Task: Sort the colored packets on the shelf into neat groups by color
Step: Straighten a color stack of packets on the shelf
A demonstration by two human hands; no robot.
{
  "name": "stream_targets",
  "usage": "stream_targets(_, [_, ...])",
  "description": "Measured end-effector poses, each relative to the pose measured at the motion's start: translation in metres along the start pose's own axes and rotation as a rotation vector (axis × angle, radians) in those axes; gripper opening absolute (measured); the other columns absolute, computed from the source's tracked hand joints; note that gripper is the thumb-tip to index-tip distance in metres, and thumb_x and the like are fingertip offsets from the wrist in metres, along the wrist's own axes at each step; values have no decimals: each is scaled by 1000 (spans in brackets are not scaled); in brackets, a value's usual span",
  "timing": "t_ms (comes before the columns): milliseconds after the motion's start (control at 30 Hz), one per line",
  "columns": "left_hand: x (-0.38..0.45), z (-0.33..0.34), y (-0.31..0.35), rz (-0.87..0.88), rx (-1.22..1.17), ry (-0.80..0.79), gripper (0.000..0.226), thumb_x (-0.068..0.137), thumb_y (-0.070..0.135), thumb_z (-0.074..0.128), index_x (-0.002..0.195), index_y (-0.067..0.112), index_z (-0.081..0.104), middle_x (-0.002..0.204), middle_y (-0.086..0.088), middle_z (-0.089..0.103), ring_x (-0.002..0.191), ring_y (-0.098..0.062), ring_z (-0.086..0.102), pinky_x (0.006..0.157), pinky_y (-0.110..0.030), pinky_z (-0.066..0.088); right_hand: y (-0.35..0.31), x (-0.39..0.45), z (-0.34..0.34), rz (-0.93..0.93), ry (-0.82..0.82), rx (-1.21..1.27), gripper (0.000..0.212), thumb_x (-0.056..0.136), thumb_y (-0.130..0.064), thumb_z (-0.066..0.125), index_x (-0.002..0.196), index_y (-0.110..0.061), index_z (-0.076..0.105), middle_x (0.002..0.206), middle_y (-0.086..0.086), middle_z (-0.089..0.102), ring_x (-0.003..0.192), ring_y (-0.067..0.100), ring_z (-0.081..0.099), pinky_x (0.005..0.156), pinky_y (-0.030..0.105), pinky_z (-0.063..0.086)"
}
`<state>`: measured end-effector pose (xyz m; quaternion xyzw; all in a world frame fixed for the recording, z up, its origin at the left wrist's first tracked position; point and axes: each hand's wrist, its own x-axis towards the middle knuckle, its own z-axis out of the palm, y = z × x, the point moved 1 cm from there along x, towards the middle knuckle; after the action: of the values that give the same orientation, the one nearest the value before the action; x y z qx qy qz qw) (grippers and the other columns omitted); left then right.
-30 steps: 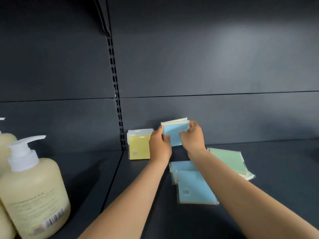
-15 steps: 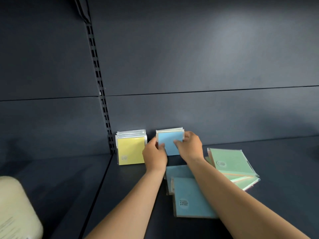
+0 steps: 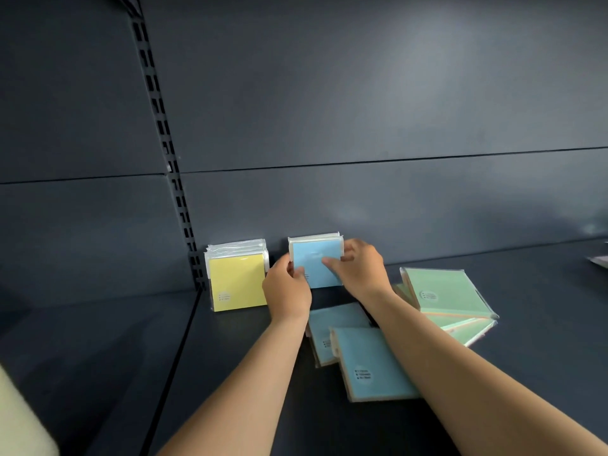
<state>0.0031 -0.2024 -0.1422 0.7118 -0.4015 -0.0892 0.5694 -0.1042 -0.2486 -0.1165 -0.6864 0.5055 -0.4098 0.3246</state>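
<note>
While both hands steady it, a stack of blue packets [image 3: 317,263] stands upright at the back edge of the dark shelf [image 3: 543,373], against the back wall [image 3: 362,110]. The left hand [image 3: 287,292] grips the stack's left edge, its fingers curled round the lower left corner. The right hand [image 3: 361,269] holds the right edge, thumb at the side and fingers [image 3: 330,262] laid across the blue front.

Just to the left, apart from the blue stack, a stack of yellow packets [image 3: 237,284] stands upright beside the slotted upright rail [image 3: 171,179] of the shelving. Nearer the front edge, partly under the right forearm, two more blue packets [image 3: 368,360] lie flat and overlapping. To their right, several green packets [image 3: 447,297] lie fanned out in a loose pile, the top one tilted. At the far right edge of the shelf a sliver of another pale object [image 3: 599,260] shows, too cut off to identify. A blurred cream-coloured shape [image 3: 23,419] fills the bottom left corner of the view.
</note>
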Motion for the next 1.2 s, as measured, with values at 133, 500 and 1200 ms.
stream_targets(133, [-1, -1, 1, -9, 7, -4, 22, 94, 6, 49, 110, 9, 64, 102, -4, 68, 84, -11, 55, 73, -20, 38, 3, 2, 4, 0, -14, -1, 19, 85, -24, 66, 97, -15, 54, 88, -2, 61, 82, 15, 59, 70, 28, 49])
stream_targets(500, [-6, -3, 12, -52, 99, -22, 21, 95, 9, 46, 112, 5, 59, 109, -8, 65, 101, -22, 59, 75, -23, 37, 4, 3, 3, 6, -53, 80, 18, 88, -20, 62, 100, -13, 51, 90, -3, 55, 84, 16, 56, 73, 28, 45])
stream_targets(1200, [-65, -73, 17, -173, 63, -606, 57, 82, 13, 70, 134, 19, 48, 135, 8, 50, 125, -5, 44, 108, -24, 32, -14, -77, -108, -429, -823, -732, 52, 64, -46, 76, 80, -4, 49, 76, 6, 38, 65, 24, 36, 60, 42, 39])
